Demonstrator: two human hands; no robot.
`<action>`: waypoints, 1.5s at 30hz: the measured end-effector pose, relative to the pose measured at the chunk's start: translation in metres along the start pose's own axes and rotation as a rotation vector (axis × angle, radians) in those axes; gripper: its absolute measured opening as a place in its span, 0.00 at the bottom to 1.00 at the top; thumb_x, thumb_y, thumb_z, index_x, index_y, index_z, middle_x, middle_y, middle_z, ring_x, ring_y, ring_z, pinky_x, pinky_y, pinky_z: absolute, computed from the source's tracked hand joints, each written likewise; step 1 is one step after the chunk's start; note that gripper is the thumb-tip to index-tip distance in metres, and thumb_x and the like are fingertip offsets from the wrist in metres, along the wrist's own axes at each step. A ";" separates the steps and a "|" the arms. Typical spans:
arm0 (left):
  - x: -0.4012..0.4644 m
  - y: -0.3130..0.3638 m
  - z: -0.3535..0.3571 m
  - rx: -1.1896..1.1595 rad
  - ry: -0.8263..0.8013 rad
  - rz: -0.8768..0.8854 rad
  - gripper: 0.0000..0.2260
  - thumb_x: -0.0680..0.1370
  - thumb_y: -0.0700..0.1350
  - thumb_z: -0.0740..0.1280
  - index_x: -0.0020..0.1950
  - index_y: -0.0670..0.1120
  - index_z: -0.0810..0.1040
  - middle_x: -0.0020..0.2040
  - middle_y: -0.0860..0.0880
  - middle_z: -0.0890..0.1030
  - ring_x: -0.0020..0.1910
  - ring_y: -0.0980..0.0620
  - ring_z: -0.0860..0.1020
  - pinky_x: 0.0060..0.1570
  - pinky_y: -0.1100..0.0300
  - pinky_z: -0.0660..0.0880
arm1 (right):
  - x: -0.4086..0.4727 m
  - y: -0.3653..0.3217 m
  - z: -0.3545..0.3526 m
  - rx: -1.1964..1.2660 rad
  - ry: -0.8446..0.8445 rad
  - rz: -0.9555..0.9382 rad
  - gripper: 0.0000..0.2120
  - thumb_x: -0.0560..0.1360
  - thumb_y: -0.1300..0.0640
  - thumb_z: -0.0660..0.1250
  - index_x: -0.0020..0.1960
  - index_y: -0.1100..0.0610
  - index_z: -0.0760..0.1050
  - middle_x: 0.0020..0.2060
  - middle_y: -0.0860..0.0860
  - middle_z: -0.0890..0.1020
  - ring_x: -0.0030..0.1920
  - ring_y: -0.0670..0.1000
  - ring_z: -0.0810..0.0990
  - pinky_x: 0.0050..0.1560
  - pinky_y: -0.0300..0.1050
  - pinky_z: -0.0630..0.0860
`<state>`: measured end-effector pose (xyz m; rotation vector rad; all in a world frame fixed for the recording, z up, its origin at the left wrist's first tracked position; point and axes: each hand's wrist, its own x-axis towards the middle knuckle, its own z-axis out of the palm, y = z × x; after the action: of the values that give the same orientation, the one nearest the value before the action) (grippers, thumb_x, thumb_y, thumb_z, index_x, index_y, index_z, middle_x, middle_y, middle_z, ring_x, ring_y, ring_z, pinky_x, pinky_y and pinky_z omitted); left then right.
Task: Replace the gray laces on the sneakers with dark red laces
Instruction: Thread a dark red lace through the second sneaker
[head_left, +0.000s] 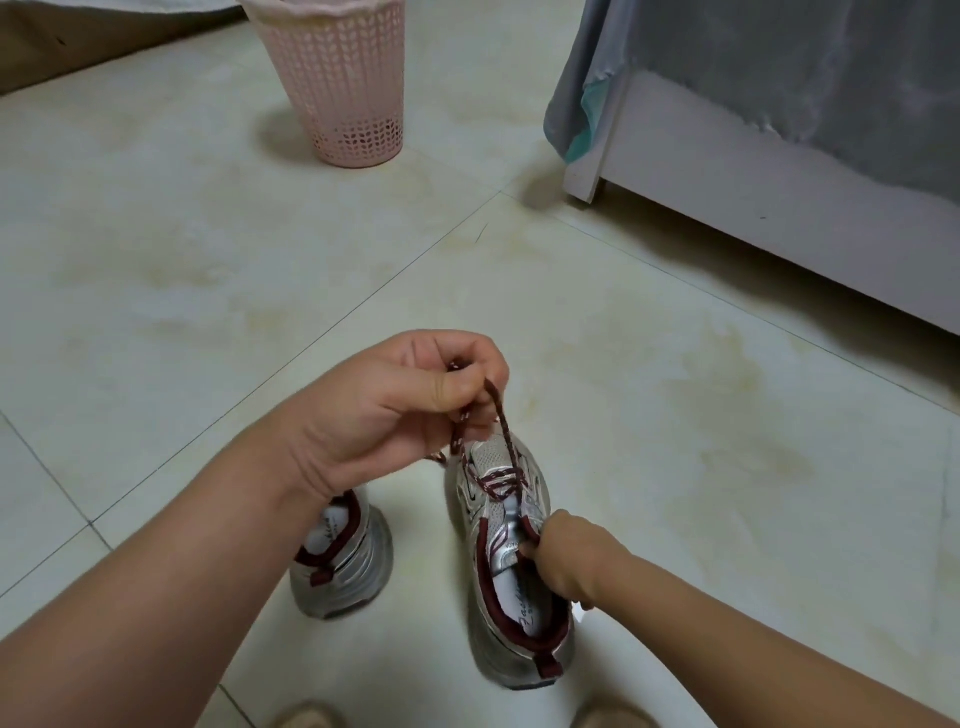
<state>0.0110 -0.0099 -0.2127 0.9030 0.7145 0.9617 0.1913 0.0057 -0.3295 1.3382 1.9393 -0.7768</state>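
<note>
Two silver-and-white sneakers with dark red collars stand on the tiled floor. The right sneaker (511, 571) has a dark red lace (501, 415) threaded through its lower eyelets. My left hand (415, 395) is raised above the toe and pinches both strands of that lace, pulling them up. My right hand (566, 558) grips the sneaker's tongue and right collar edge, steadying it. The left sneaker (343, 558) stands beside it, mostly hidden behind my left forearm. No gray lace is in view.
A pink plastic basket (340, 88) stands on the floor at the back. A white bed frame (753, 208) draped with a grey-blue blanket fills the upper right. Brown furniture sits at the top left. Two beige slipper tips (306, 717) show at the bottom edge.
</note>
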 end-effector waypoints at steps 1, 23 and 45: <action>0.002 -0.004 0.002 -0.023 0.026 -0.005 0.09 0.62 0.48 0.77 0.34 0.47 0.79 0.31 0.52 0.73 0.31 0.56 0.71 0.33 0.67 0.71 | 0.000 -0.002 0.000 -0.018 -0.006 -0.012 0.08 0.80 0.59 0.55 0.42 0.59 0.62 0.60 0.59 0.75 0.58 0.58 0.78 0.55 0.47 0.75; 0.049 -0.106 -0.026 0.940 0.663 -0.292 0.12 0.77 0.40 0.63 0.54 0.54 0.79 0.59 0.53 0.75 0.64 0.52 0.70 0.63 0.58 0.67 | -0.009 0.027 -0.050 1.341 0.209 -0.136 0.10 0.78 0.64 0.59 0.38 0.58 0.69 0.25 0.50 0.64 0.21 0.45 0.60 0.31 0.41 0.60; 0.028 -0.043 -0.036 1.010 0.488 -0.231 0.08 0.75 0.41 0.67 0.38 0.52 0.75 0.23 0.54 0.73 0.29 0.54 0.73 0.37 0.58 0.72 | 0.017 0.020 -0.041 0.841 0.502 -0.203 0.13 0.77 0.58 0.62 0.33 0.54 0.68 0.30 0.49 0.74 0.36 0.51 0.72 0.41 0.46 0.69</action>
<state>0.0088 0.0148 -0.2702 1.4177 1.7663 0.5768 0.1984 0.0527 -0.3197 1.9797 2.2512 -1.5997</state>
